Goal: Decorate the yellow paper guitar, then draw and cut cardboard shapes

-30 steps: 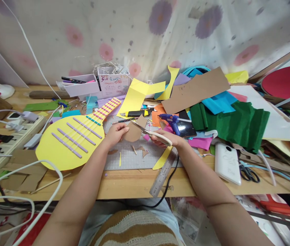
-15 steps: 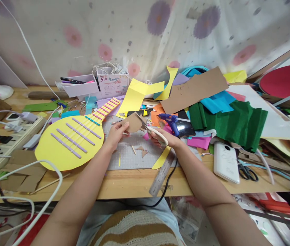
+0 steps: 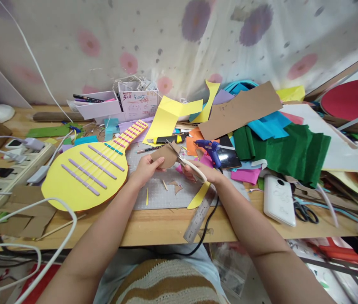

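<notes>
My left hand pinches a small brown cardboard piece above the grey cutting mat. My right hand grips cream-handled scissors, whose blades meet the cardboard piece's right edge. Small brown offcuts lie on the mat just below my hands. A yellow paper guitar with purple strips lies left of my left hand.
A blue glue gun and a black phone sit behind my right hand. A metal ruler overhangs the front edge. Green felt, coloured paper, a white device and black scissors crowd the right. A power strip and cables lie left.
The cardboard piece has been turned in my left hand and raised slightly. The scissors have shifted a little left and up along its edge.
</notes>
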A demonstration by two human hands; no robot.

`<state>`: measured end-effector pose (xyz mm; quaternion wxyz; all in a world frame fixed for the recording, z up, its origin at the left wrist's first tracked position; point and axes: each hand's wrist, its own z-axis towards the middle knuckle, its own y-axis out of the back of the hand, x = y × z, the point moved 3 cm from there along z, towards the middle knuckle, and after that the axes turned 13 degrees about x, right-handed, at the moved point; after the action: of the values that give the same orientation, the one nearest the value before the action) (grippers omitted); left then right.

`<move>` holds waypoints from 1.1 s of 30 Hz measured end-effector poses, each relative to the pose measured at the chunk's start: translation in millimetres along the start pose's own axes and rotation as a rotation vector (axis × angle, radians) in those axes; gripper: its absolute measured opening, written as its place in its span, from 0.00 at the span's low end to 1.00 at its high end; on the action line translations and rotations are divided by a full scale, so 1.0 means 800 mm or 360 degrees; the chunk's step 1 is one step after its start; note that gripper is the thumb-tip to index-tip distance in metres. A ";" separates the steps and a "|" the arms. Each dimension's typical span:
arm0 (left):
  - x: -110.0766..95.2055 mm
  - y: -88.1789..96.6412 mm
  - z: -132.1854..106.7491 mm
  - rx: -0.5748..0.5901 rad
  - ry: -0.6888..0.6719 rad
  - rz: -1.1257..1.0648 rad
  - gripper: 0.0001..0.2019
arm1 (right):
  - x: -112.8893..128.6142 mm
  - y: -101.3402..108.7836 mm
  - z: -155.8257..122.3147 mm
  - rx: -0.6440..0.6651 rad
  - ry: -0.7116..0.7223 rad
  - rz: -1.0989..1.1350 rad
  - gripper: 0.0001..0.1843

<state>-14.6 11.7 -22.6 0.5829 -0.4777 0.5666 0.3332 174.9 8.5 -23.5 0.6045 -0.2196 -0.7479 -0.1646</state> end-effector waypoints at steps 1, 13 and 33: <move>0.000 0.001 0.000 0.0010 0.0001 -0.0003 0.25 | -0.002 0.001 0.001 -0.0009 -0.0011 -0.0002 0.27; 0.000 0.010 0.001 0.0052 0.0054 0.0045 0.23 | -0.007 0.013 -0.005 -0.0029 -0.0141 -0.0026 0.25; -0.012 0.023 -0.002 0.0159 0.0141 0.0156 0.19 | 0.000 0.009 -0.008 0.0026 -0.0163 -0.0010 0.21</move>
<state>-33.3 17.6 -15.9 0.5632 -0.4339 0.6306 0.3112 183.7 11.1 -21.9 0.5666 -0.2204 -0.7799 -0.1488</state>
